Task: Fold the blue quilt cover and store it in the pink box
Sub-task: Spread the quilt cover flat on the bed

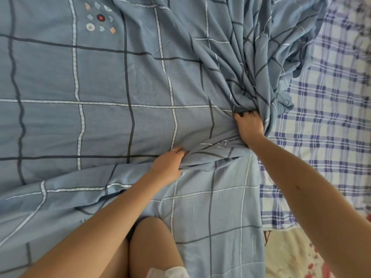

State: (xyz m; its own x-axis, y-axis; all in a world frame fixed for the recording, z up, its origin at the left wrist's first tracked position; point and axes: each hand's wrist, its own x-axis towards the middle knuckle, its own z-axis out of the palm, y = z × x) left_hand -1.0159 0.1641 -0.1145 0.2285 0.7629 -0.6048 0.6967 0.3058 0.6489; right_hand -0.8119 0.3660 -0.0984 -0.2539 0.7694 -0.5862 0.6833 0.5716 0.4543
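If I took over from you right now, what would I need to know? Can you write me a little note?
Left hand: grips a bunched fold of the blue quilt cover.
Right hand: grips gathered cloth nearer the cover's right edge.
Cover: mostly spread flat, rumpled at upper right, lying on a plaid sheet.
Done: no neat fold yet.
Left: fold it, find the pink box (not in view), store it inside.

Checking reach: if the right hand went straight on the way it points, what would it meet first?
The right hand, gripping the blue quilt cover, points away from the person. Straight on it would likely meet that cover's bunched pleats just beyond it; their height is unclear.
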